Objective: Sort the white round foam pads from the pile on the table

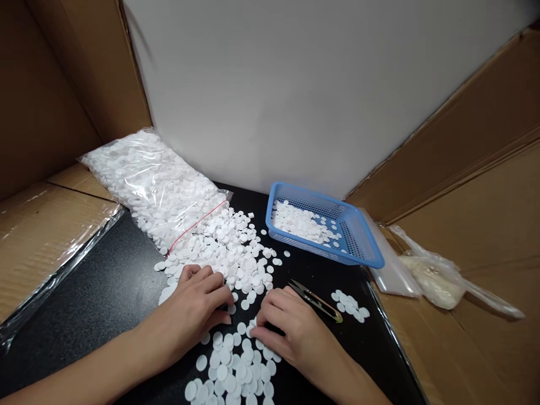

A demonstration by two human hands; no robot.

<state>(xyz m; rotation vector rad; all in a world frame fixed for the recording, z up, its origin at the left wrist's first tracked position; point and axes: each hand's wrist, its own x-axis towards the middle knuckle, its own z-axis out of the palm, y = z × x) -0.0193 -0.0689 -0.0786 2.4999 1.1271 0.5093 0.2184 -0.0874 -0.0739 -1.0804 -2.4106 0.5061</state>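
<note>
Many small white round discs (240,368) lie scattered on the black table near its front edge. A larger heap of the same discs (228,242) spills from the mouth of a clear zip bag (152,180) with a red seal line. My left hand (202,301) rests at the near edge of that heap, fingers bent and the thumb apart from them. Facing it, my right hand (284,320) touches the table beside the front discs, its fingers curled loosely with the thumb away from them. Its palm side is hidden. Thread snips (318,301) lie just beyond my right hand.
A blue mesh basket (324,225) holding more discs stands at the back. A small group of discs (350,305) lies right of the snips. Flat plastic bags (392,264) and a knotted clear bag (434,278) rest on cardboard at right. Cardboard walls (464,129) enclose the sides.
</note>
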